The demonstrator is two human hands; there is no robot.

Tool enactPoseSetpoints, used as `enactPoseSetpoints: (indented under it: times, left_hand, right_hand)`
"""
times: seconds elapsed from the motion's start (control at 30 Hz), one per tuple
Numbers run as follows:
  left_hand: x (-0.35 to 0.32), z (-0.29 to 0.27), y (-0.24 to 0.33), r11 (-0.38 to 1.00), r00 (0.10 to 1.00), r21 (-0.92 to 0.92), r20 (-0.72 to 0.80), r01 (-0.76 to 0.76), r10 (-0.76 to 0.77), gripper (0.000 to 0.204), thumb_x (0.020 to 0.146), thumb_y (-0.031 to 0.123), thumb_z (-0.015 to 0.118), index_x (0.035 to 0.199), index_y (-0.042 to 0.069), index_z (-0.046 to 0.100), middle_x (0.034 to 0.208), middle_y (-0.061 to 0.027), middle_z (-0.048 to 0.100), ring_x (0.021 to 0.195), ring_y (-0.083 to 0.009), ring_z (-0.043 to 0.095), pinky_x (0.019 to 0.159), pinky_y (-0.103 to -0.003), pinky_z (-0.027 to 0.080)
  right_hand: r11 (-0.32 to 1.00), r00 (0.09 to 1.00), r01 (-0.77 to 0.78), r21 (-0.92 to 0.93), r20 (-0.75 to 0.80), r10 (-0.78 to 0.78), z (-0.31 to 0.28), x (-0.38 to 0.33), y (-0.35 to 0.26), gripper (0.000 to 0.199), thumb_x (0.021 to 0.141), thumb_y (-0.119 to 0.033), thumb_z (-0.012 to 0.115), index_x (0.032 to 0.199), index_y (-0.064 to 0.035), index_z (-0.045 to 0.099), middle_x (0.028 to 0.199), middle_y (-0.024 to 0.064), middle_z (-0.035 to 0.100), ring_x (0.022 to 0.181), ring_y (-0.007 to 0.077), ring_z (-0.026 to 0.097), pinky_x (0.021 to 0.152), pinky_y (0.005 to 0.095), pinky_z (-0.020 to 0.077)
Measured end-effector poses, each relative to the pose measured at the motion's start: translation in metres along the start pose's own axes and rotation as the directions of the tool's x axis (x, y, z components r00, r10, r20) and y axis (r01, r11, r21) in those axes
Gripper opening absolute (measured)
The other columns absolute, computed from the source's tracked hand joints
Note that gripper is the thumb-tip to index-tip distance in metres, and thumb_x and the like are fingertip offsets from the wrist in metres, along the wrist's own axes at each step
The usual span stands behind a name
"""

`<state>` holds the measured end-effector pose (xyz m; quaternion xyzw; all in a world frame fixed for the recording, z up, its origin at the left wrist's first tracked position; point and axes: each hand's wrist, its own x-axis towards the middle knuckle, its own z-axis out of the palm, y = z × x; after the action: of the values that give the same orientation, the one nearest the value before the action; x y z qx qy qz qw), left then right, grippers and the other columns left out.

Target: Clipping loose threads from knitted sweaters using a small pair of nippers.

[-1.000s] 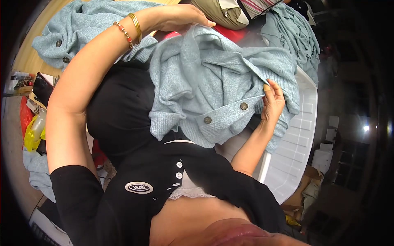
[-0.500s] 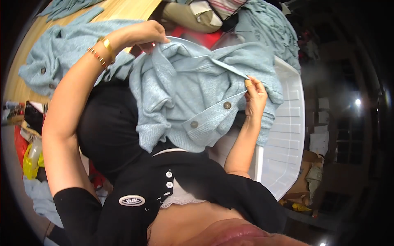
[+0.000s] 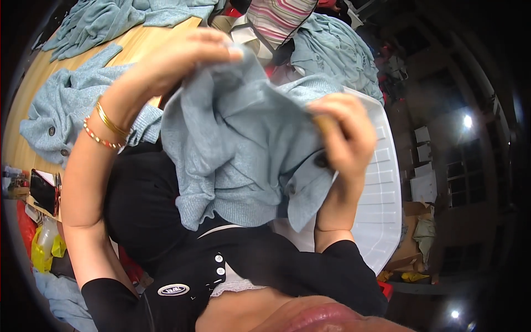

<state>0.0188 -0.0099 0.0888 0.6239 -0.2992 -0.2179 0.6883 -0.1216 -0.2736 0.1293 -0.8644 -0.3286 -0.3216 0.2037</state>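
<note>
A light blue knitted cardigan (image 3: 238,138) with dark buttons hangs stretched between my hands, over my lap. My left hand (image 3: 202,50), with bracelets at its wrist, is closed on the upper edge of the cardigan. On the other side, my right hand (image 3: 348,130) pinches the button band; something tan is wrapped round one finger. Both hands are a little smeared by motion. The cardigan's ribbed hem lies against my black top, and its button band droops below my right hand.
On the wooden table (image 3: 157,41) at the left lie another blue cardigan (image 3: 72,110) and more blue knitwear (image 3: 105,25). A white plastic bin (image 3: 379,188) stands at my right. Behind it is a heap of blue garments (image 3: 334,55), beside a pink striped cloth (image 3: 279,19).
Both hands have come up closer to the camera, lifting the cardigan's upper edge. My right hand's grip has risen, and the button band now hangs more steeply.
</note>
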Motion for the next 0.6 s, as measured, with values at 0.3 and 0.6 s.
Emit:
enactPoseSetpoints:
  times: [0.3, 0.6]
  left_hand:
    - [-0.004, 0.046, -0.033, 0.985, 0.981, -0.155, 0.162, -0.079, 0.104, 0.016, 0.093, 0.017, 0.06, 0.099, 0.002, 0.062, 0.088, 0.0045, 0.059, 0.081, -0.0018, 0.052, 0.07, -0.018, 0.041]
    - [0.005, 0.037, -0.057, 0.989, 0.993, -0.115, 0.092, 0.089, -0.079, 0.018, 0.094, 0.022, 0.06, 0.1, 0.005, 0.064, 0.082, 0.007, 0.058, 0.074, 0.0001, 0.048, 0.065, -0.016, 0.036]
  right_hand:
    - [0.973, 0.967, 0.221, -0.072, -0.112, -0.228, 0.068, 0.004, -0.005, 0.03, 0.073, 0.0, 0.069, 0.102, -0.0066, 0.067, 0.093, 0.0074, 0.062, 0.071, 0.0217, 0.064, 0.056, 0.0316, 0.0529]
    - [0.996, 0.992, 0.006, 0.088, -0.124, 0.005, 0.094, -0.009, 0.009, 0.027, 0.074, 0.006, 0.069, 0.1, -0.0026, 0.067, 0.09, 0.0102, 0.059, 0.075, 0.023, 0.062, 0.063, 0.0312, 0.0502]
